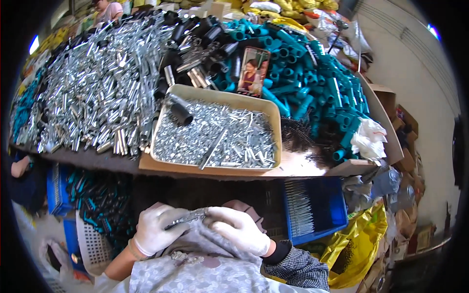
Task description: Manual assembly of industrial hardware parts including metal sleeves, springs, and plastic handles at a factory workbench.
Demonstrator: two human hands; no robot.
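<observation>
My left hand (pixel 160 227), in a white glove, is closed over my lap with its fingers curled round a slim dark-and-silver piece (pixel 187 218). The far end of that piece reaches the fingertips of my right hand (pixel 238 228), also gloved in white and closed on it. Its exact kind is too small and covered to make out. Beneath both hands lies a grey patterned apron (pixel 195 271). Beyond them, on the bench, a cream tray (pixel 215 93) holds many small silver metal parts, with a black tube (pixel 181 115) and a thin rod lying on top.
Silver tubes (pixel 93 88) are heaped at left, teal tubes (pixel 293 73) at right. A phone (pixel 253 71) leans behind the tray. Below are a blue crate (pixel 317 229) of thin rods, a white basket (pixel 93 244) and a yellow sack (pixel 361 239). Another person (pixel 108 10) is at far left.
</observation>
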